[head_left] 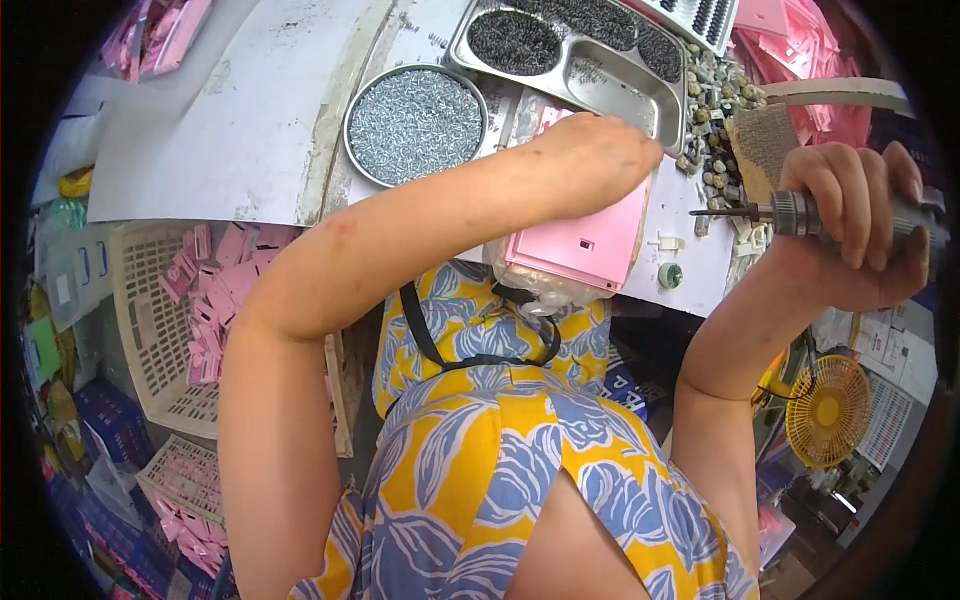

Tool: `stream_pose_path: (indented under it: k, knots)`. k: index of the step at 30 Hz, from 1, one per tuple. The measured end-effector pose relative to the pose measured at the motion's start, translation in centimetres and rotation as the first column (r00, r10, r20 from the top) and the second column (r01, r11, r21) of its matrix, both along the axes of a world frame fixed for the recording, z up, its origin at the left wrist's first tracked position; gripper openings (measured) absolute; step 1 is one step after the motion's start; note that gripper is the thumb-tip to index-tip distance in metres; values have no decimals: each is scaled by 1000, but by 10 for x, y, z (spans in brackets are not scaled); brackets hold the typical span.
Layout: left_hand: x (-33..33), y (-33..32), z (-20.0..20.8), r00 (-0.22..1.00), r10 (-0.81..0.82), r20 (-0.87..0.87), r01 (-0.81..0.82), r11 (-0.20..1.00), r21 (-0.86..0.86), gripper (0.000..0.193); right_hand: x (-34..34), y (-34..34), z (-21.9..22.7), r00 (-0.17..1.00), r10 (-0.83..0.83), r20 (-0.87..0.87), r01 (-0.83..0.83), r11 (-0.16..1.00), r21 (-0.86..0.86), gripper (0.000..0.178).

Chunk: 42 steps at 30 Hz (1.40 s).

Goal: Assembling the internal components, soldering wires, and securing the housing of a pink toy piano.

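Observation:
My left hand is closed above a pink plastic panel, its fingers curled downward. What its fingertips hold, if anything, is hidden beneath the hand. The panel lies on clear plastic wrap at the table's near edge. Off to the right, my right hand is wrapped round a power screwdriver. Its thin bit points left, toward the panel and apart from it. A small white plastic part and a small round greenish part lie on the table right of the panel.
A round metal tray holds many small screws. Behind the panel, a steel compartment tray contains dark springs. Small metal parts are heaped beside it. Pink pieces fill a cream crate at left. A yellow fan stands lower right.

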<state>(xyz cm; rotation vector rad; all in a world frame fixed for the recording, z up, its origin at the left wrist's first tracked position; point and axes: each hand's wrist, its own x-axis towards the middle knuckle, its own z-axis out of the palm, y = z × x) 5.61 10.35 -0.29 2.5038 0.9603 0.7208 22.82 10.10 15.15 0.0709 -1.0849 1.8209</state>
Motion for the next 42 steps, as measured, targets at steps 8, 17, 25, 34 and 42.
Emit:
stream_pose_path:
  k: [8,17,25,34,42]
  knots:
    - [-92,-47,59,945,211,251,-309,830,465,43,30,-12,-11,974,-226,24,227,971,-78,28]
    - [-344,-327,-148,-479,822,306,-337,150,-929,31,36,-8,-27,955,-290,64,294,953,-74,23]
    - [-284,-241,-116,-328,787,522,-826,29,-563,48,2,3,-38,872,-370,320,361,928,90,33]
    - [-374,100,26,-87,974,-207,-869,27,495,51,17,2,-54,526,-696,489,584,714,387,76]
    - [-418,139,93,34,847,-531,-897,260,358,49,37,-35,-61,149,-965,218,658,261,706,53]
